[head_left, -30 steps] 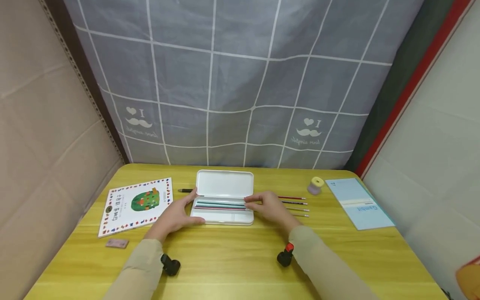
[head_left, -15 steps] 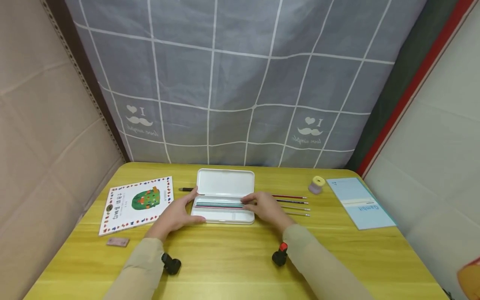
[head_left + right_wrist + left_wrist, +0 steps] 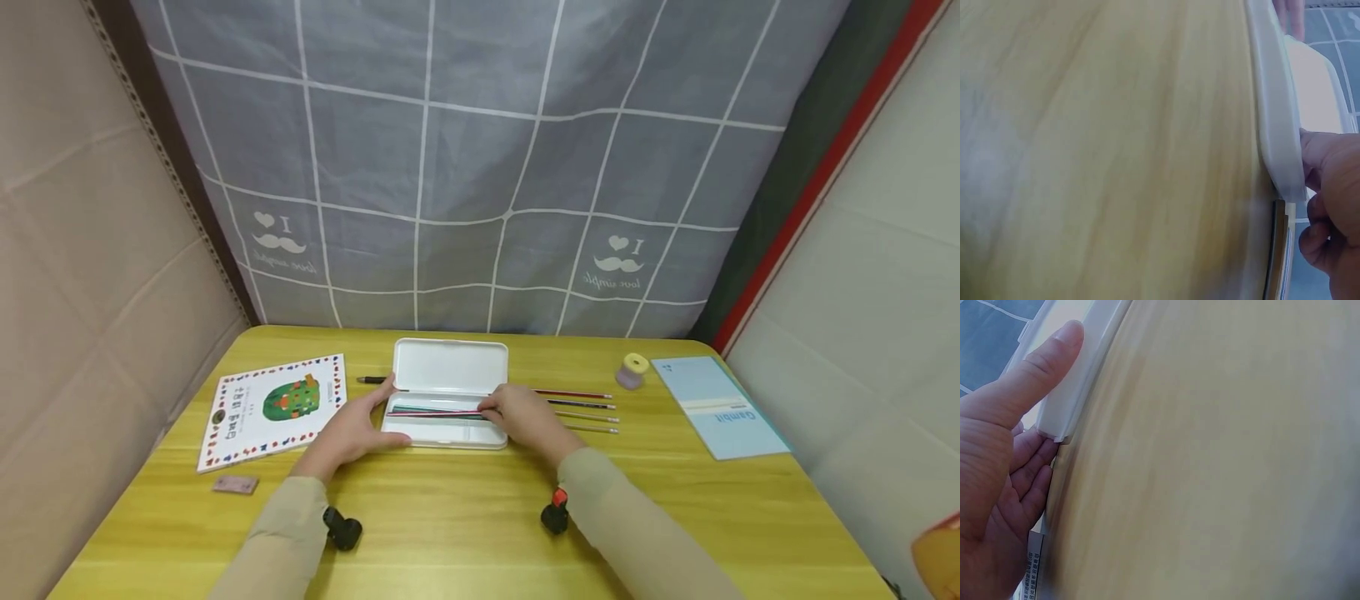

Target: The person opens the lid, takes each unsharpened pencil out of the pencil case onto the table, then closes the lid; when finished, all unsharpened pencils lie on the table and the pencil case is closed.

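A white pencil case [image 3: 442, 438] lies on the table with its lid [image 3: 450, 367] raised at the back. My left hand [image 3: 352, 435] grips the left end of it, thumb along the front edge and fingers at the side, as the left wrist view also shows. Inside the case are thin pencils [image 3: 420, 408], teal and dark. My right hand [image 3: 522, 418] pinches the right end of a red pencil [image 3: 438, 413], which lies slantwise across the others. In the right wrist view the curled fingers [image 3: 1315, 237] are beside the case's right end; the pencil is hidden there.
Several pencils [image 3: 592, 405] lie right of the case, partly behind my right hand. A black pen [image 3: 370, 380] shows behind my left hand. Left are a picture book [image 3: 247, 417] and a pink eraser [image 3: 236, 484]; right, a yellow-topped container [image 3: 632, 372] and a blue notebook [image 3: 720, 408].
My right hand has moved slightly left over the case and closed on the red pencil, which has turned out of line with the others. The left hand has stayed in place.
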Motion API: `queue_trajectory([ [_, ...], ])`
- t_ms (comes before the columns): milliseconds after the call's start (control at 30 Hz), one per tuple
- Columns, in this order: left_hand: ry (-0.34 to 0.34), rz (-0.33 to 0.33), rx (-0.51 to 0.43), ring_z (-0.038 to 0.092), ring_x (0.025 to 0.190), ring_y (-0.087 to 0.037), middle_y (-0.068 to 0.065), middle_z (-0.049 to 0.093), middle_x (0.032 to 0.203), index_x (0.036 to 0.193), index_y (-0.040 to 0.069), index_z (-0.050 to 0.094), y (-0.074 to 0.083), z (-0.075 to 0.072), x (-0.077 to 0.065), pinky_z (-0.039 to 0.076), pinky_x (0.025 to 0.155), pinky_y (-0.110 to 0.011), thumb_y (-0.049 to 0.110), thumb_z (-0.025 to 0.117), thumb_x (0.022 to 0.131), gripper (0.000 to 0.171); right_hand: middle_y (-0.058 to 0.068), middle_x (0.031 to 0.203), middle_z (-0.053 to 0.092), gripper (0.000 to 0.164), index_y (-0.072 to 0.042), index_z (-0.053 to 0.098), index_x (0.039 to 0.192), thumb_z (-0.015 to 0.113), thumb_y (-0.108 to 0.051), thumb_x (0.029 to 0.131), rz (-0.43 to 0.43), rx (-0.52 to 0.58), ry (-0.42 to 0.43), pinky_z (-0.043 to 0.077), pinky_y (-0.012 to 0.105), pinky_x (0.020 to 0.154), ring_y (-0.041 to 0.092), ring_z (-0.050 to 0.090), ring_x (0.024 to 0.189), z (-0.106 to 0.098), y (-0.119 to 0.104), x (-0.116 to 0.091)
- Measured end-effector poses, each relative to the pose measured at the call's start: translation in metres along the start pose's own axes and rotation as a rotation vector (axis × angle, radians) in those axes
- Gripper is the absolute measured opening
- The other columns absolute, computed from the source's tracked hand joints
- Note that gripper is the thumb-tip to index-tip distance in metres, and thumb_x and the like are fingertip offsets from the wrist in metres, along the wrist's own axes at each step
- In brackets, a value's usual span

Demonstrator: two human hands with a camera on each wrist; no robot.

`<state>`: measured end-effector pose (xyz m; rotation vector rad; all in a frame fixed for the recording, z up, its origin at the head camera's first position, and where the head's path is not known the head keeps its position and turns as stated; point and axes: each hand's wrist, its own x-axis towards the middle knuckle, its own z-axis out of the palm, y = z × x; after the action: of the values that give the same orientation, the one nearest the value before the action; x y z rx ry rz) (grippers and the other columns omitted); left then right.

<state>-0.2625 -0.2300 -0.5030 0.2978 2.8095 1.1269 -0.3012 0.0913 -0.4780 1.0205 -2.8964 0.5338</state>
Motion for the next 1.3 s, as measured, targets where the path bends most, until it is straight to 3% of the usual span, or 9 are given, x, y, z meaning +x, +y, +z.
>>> queue_trajectory([
  [167,0.003,0.002,-0.009,0.038,0.149,-0.042,-0.004,0.047,0.161,0.169,0.028,0.02,0.0,-0.001,-0.001,0.037,0.115,-0.064,0.064,0.089,0.072,0.123,-0.002,0.098,0.075,0.012,-0.019,0.085,0.105,0.076,-0.023,0.098,0.03,-0.001,0.049,0.059,0.038,0.083,0.017,0.071,0.091,0.002,-0.004,-0.001],
  [500,0.004,0.003,-0.005,0.037,0.149,-0.043,-0.006,0.043,0.163,0.169,0.029,0.02,-0.001,0.002,0.0,0.036,0.115,-0.064,0.067,0.088,0.071,0.125,-0.006,0.089,0.072,0.008,-0.018,0.083,0.101,0.08,-0.015,0.095,0.167,0.485,0.207,0.046,0.024,0.058,0.011,0.054,0.068,0.0,0.011,-0.017],
  [733,0.008,-0.01,0.003,0.037,0.149,-0.043,-0.006,0.043,0.164,0.169,0.029,0.02,-0.001,0.0,-0.001,0.037,0.115,-0.064,0.066,0.088,0.072,0.124,-0.002,0.086,0.072,0.007,-0.013,0.083,0.097,0.084,-0.012,0.09,0.204,0.612,0.289,0.045,0.023,0.061,0.012,0.053,0.068,-0.012,0.032,-0.038],
  [933,-0.006,-0.009,-0.013,0.036,0.15,-0.044,-0.007,0.045,0.163,0.169,0.027,0.02,0.002,-0.001,-0.002,0.036,0.115,-0.065,0.063,0.089,0.074,0.123,0.004,0.083,0.069,0.009,-0.005,0.082,0.099,0.082,-0.009,0.091,0.245,0.734,0.324,0.043,0.022,0.058,0.01,0.049,0.064,-0.026,0.053,-0.07],
  [1067,-0.002,-0.009,-0.014,0.036,0.15,-0.044,-0.008,0.043,0.163,0.169,0.027,0.02,0.002,0.0,-0.002,0.036,0.115,-0.065,0.063,0.089,0.073,0.123,0.007,0.09,0.073,0.011,0.0,0.08,0.102,0.08,-0.007,0.093,0.235,0.736,0.333,0.044,0.022,0.059,0.009,0.049,0.066,-0.036,0.068,-0.095],
  [1300,0.0,-0.001,0.006,0.037,0.149,-0.045,-0.008,0.042,0.164,0.169,0.028,0.02,0.0,-0.003,-0.002,0.037,0.114,-0.066,0.066,0.087,0.073,0.123,0.005,0.086,0.072,0.009,-0.004,0.081,0.102,0.079,-0.008,0.094,0.254,0.642,0.364,0.045,0.024,0.057,0.01,0.051,0.065,-0.046,0.092,-0.128],
])
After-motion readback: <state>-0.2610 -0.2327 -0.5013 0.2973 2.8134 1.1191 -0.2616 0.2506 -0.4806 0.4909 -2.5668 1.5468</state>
